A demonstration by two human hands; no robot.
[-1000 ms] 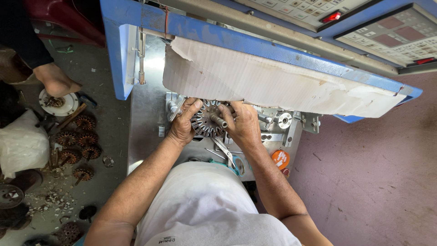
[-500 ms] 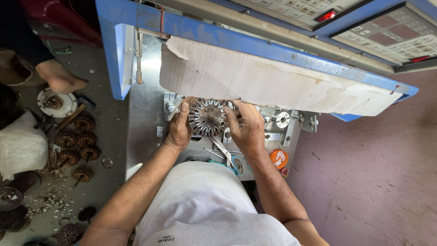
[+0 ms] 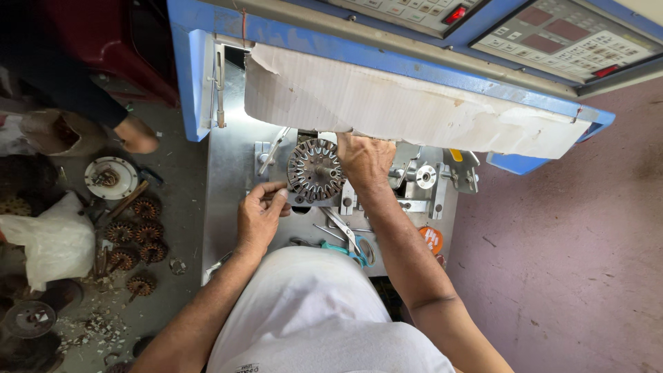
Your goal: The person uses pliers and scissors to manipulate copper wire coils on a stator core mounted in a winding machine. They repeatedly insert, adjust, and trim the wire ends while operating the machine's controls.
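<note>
- Nearest the camera is the person's white shirt (image 3: pixel 311 311), with both forearms reaching forward over a grey metal bench plate (image 3: pixel 231 166).
- A pair of scissors (image 3: pixel 352 242) with teal handles lies on the plate just in front of the shirt, and an orange round sticker (image 3: pixel 431 238) sits to its right.
- The left hand (image 3: pixel 259 217) is loosely curled with its fingertips pinched together just below the lower left rim of the stator core (image 3: pixel 314 169); I cannot tell whether it pinches a fine wire or nothing at all.
- The stator core is a round, toothed steel disc mounted on a central spindle of the machine, upright and facing the person, between the 2 hands.
- The right hand (image 3: pixel 364 160) lies against the core's right edge, fingers spread over the rim, pressing or steadying it rather than clenching.
- My judgement: the core is heavy for its size, rigid and hard, with narrow teeth whose edges could nick skin or thin wire; the outer rim, held on 2 opposite sides, looks the safest place to take hold.
- Beyond it hangs a torn cardboard sheet (image 3: pixel 414 103) under the blue machine frame (image 3: pixel 186 76), with control panels (image 3: pixel 566 41) at the top.
- On the floor at left lie wound copper stators (image 3: pixel 135 231), and another person's hand (image 3: pixel 138 138).
</note>
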